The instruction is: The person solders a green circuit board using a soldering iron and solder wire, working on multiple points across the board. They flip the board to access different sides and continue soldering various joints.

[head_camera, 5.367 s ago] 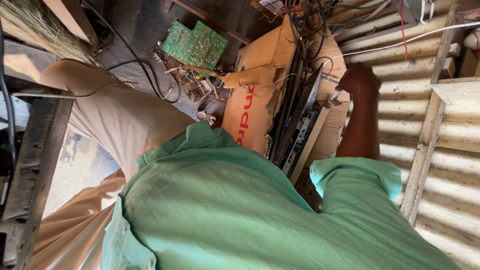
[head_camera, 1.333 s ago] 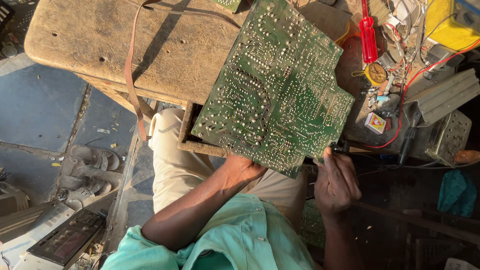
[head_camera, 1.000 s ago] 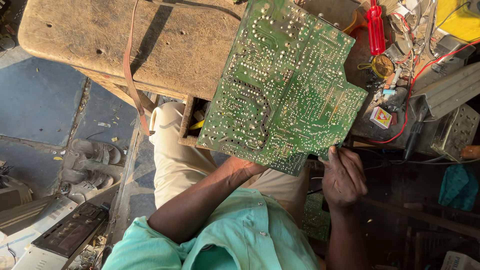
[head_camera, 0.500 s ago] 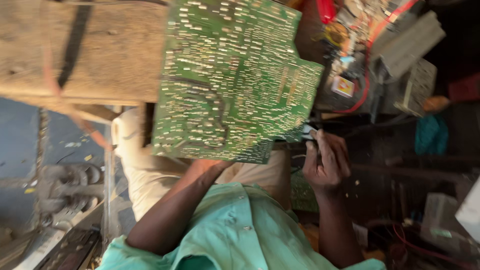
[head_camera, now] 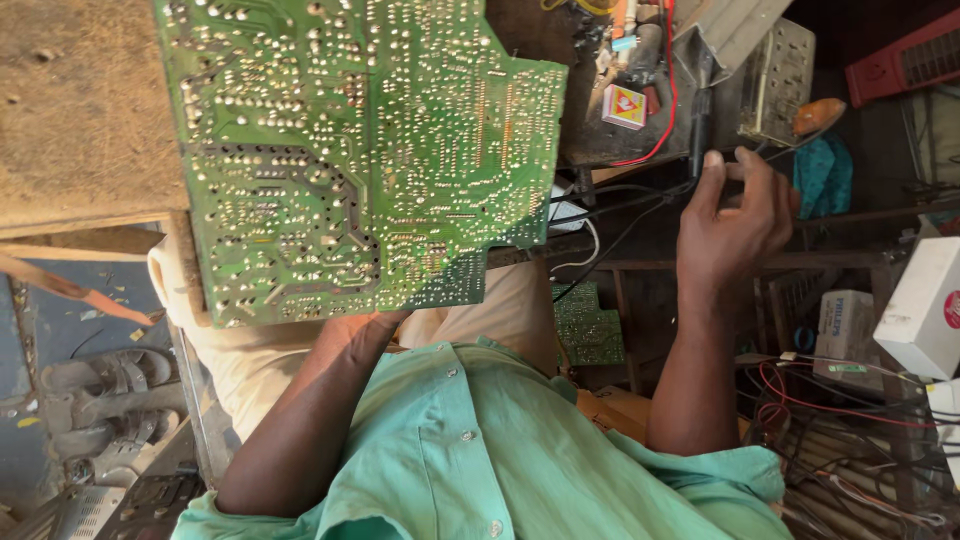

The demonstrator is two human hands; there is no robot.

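One green circuit board stood solder-side up over the worn wooden surface's front edge, the left hand gripping its lower edge. The right hand – fingers half-curled – pinched dark cables. Two sandals lay on the floor.

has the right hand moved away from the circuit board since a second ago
Yes. The right hand has left the board edge, going toward the red wire on the bench, fingers at a dark tool.

Bright daylight on the circuit board, sharply focused; right side dim and shadowed; little blur.
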